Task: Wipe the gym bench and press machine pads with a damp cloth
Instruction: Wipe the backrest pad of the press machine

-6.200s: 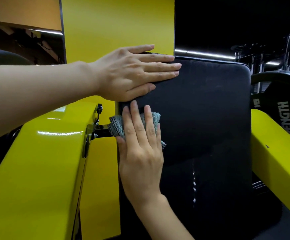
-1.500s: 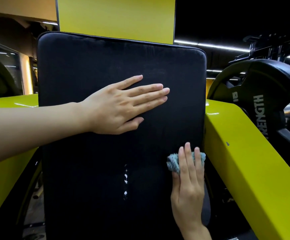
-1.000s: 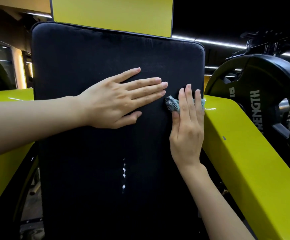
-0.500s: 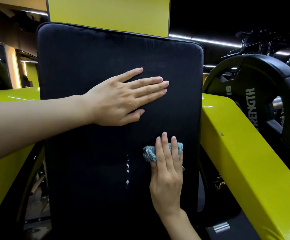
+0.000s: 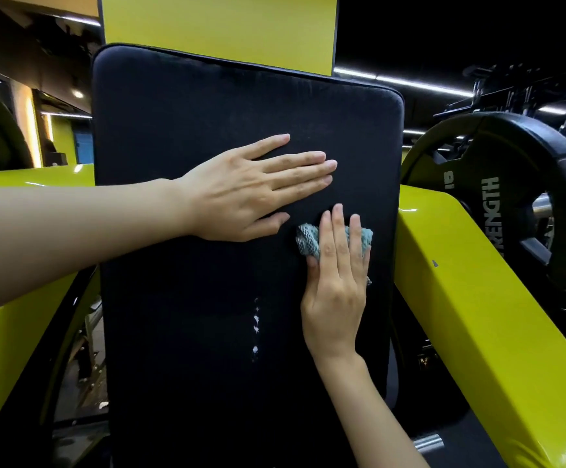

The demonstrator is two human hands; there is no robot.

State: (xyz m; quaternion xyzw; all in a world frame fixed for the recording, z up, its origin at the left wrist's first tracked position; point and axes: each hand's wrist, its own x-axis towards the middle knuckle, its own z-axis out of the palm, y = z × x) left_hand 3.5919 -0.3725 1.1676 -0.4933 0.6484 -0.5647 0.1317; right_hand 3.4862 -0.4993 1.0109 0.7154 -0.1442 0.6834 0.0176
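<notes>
A tall black back pad (image 5: 190, 106) of a press machine fills the middle of the view, with small white tears low on its centre. My left hand (image 5: 251, 190) lies flat on the pad's upper middle, fingers straight and close together, holding nothing. My right hand (image 5: 337, 282) presses a small blue-grey cloth (image 5: 308, 243) against the pad's right side, just below the left hand's fingertips. Most of the cloth is hidden under the fingers.
Yellow machine arms flank the pad, one on the right (image 5: 477, 315) and one on the left (image 5: 11, 325). A black weight plate (image 5: 511, 184) hangs at the right, behind the arm. A yellow panel (image 5: 220, 25) rises behind the pad.
My right hand has slid the cloth up and to the right on the pad, close under the left hand. The left hand has stayed flat in the same spot.
</notes>
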